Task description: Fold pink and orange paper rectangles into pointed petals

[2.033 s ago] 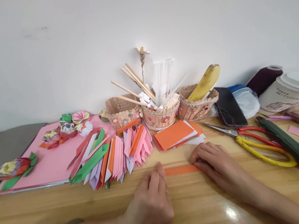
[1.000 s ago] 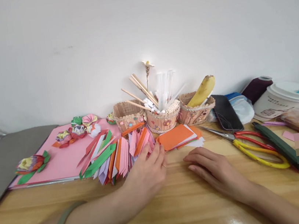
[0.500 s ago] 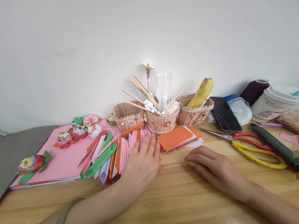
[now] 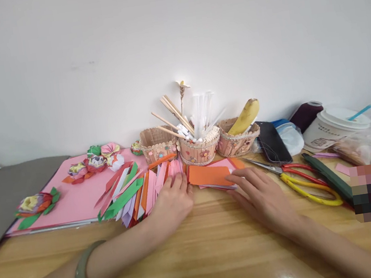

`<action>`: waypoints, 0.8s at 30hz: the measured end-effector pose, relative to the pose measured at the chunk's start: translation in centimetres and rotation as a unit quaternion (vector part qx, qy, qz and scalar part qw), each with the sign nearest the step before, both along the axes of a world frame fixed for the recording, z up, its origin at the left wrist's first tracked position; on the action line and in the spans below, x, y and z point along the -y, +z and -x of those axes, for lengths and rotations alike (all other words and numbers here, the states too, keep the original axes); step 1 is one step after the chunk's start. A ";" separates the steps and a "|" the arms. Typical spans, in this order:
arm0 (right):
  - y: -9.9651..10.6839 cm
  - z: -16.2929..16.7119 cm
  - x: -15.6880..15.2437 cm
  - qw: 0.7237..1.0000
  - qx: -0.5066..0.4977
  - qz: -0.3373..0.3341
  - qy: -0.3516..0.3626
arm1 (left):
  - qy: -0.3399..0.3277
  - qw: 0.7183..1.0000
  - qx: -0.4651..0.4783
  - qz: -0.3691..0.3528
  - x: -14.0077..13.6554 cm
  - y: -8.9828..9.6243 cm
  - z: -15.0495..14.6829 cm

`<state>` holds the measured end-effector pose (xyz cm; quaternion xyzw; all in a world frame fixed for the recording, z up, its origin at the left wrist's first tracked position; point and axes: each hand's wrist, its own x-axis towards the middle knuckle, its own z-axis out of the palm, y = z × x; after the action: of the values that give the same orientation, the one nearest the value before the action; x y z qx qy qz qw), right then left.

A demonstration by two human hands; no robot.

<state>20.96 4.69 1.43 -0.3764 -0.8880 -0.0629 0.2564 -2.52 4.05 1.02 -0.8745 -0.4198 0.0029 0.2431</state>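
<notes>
My left hand (image 4: pixel 173 200) rests against the right end of a row of folded paper pieces (image 4: pixel 141 191) in pink, orange, green, purple and white. Its fingers are bent slightly and lie on the paper, gripping nothing that I can see. At the right edge of an orange paper sheet (image 4: pixel 209 176), my right hand (image 4: pixel 264 194) has its fingertips on top and the thumb low beside the edge, closed on it. More pink, orange and white sheets lie under that one. A pale green bangle (image 4: pixel 83 273) circles my left wrist.
Folded paper flowers (image 4: pixel 95 163) lie on pink sheets (image 4: pixel 77 202) at left. Three small baskets (image 4: pixel 199 153) stand by the wall, with sticks, clear tubes and a banana (image 4: pixel 244 117). To the right are scissors (image 4: pixel 302 180), a phone (image 4: pixel 273 142) and a lidded white tub (image 4: pixel 332 130).
My right hand has reached forward onto the orange sheet, which has shifted left over the stack. My left fingers have bent at the pile's end. The view has turned slightly.
</notes>
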 end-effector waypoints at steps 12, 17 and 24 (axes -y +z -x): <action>-0.2 -1.9 -4.2 0.988 0.133 -0.046 0.063 | 0.004 0.998 0.010 -0.069 0.0 -0.1 0.2; -0.4 -2.9 -4.1 0.987 0.123 -0.079 0.063 | -0.040 0.989 0.061 -0.127 0.4 -0.9 -0.2; 1.2 -2.4 -1.7 0.980 0.103 -0.121 0.119 | -0.150 0.952 0.199 -0.175 1.9 0.6 -1.5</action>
<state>23.31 6.43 2.63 -0.2253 -0.9339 -0.1775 0.2134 -1.06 2.14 1.60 -0.8539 -0.3173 -0.2811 0.3018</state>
